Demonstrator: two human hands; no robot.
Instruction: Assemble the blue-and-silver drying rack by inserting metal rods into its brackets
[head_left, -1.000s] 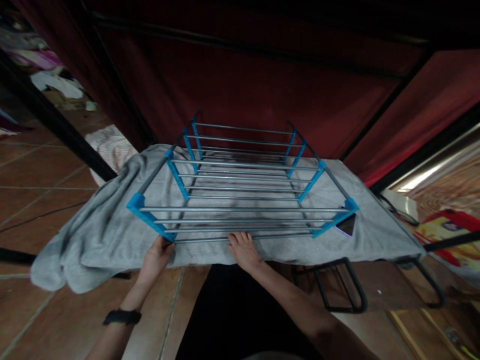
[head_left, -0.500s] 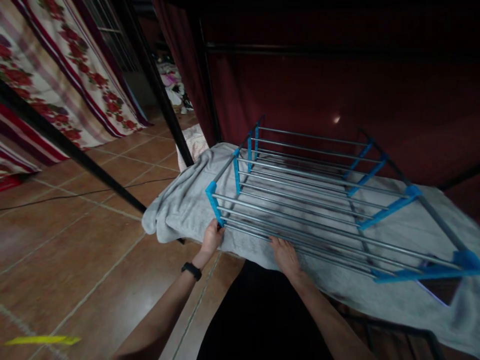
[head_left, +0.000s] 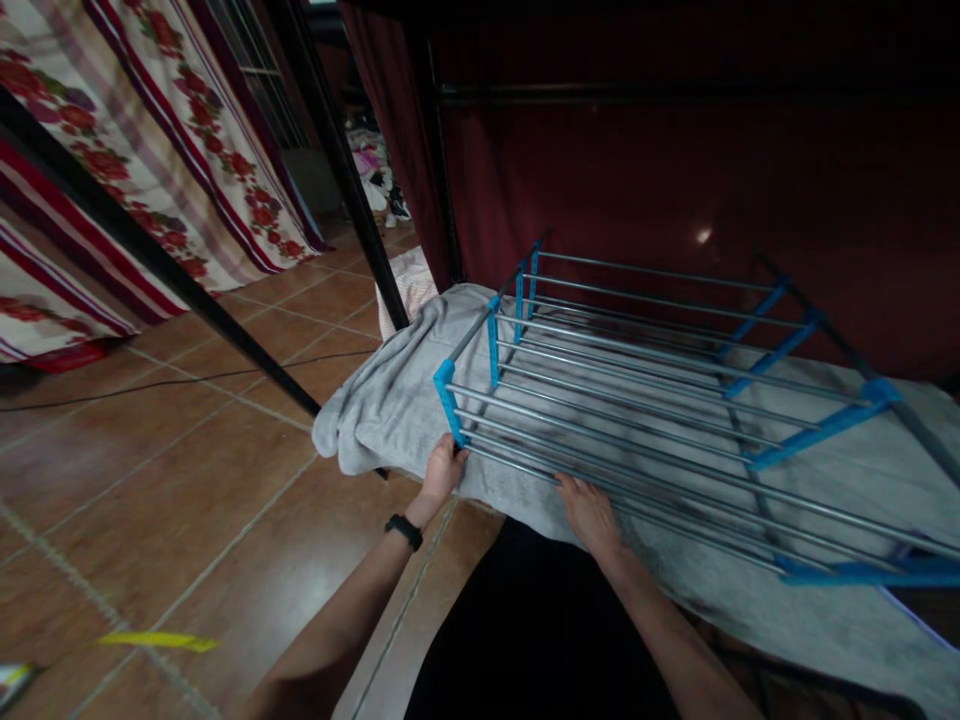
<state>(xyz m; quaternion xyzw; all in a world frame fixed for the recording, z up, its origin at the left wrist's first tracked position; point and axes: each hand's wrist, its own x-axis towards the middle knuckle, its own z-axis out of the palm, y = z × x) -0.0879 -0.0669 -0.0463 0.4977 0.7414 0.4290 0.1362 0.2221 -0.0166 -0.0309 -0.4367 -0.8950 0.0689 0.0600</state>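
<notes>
A rack of grey metal rods with blue plastic joints, like a shoe rack [head_left: 637, 435], lies on a grey blanket [head_left: 401, 395]. My left hand [head_left: 445, 470], with a black band on its wrist, is closed on the rack's near left corner, just below the blue end piece. Farther right along the same front edge, my right hand [head_left: 591, 512] has its fingers bent over the lowest rod. Its thumb is hidden. The rack's near right corner runs out of view.
Black metal posts [head_left: 352, 190] and a slanting bar stand at the left, before a flowered curtain [head_left: 180, 130]. Dark red cloth [head_left: 600, 190] hangs behind the rack. A dark cable [head_left: 195, 380] and a yellow strip [head_left: 159, 640] lie on the tiled floor. A dark flat object [head_left: 930, 605] rests at the right.
The camera has turned a little left, so everything sits farther right in the picture. Both hands keep the same places on the rack.
</notes>
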